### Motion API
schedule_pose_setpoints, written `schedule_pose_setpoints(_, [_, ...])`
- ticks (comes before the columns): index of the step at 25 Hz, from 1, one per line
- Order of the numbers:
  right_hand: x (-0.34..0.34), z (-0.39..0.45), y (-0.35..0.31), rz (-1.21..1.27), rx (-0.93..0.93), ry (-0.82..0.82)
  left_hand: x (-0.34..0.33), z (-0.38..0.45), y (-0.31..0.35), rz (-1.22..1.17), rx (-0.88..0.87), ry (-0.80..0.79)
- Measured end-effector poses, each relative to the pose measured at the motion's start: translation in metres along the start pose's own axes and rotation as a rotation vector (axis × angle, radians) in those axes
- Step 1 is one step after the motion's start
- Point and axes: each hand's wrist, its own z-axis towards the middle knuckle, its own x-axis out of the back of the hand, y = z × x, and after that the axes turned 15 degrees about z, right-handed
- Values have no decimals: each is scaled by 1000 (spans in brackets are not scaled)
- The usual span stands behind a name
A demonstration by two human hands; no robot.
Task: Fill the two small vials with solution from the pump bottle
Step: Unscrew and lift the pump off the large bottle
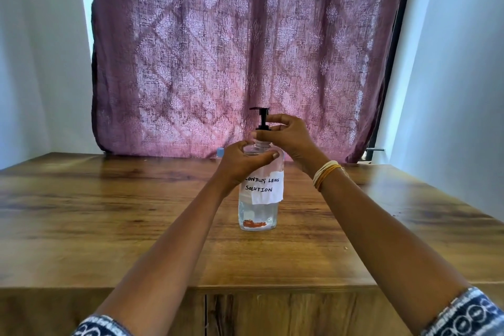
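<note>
A clear pump bottle [258, 213] with a white paper label reading "contact lens solution" stands upright near the middle of the wooden table [109, 213]. My left hand [242, 163] grips the bottle's shoulder. My right hand [289, 136] pinches the black pump collar [262, 127] at the neck; the pump head rises above it with its spout pointing left. A small pale blue-capped object [219, 151] peeks out behind my left hand; I cannot tell if it is a vial. No other vial shows.
A mauve patterned curtain [245, 49] hangs behind the table's far edge, with white walls on both sides. The table's front edge runs across the lower part of the view, with cabinet fronts below.
</note>
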Motion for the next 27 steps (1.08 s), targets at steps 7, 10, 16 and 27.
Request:
schedule_pose_setpoints(7, [-8, -3, 0, -87, 51, -52, 1, 0, -1, -19, -22, -18])
schedule_pose_setpoints(10, [-5, -1, 3, -78, 38, 18, 1, 0, -2, -8, -14, -20])
schedule_pose_setpoints(16, [-6, -1, 2, 186, -73, -174, 1, 0, -1, 19, -2, 7])
schedule_pose_setpoints(27, [-3, -3, 4, 155, -20, -118, 1, 0, -2, 31, 0, 14])
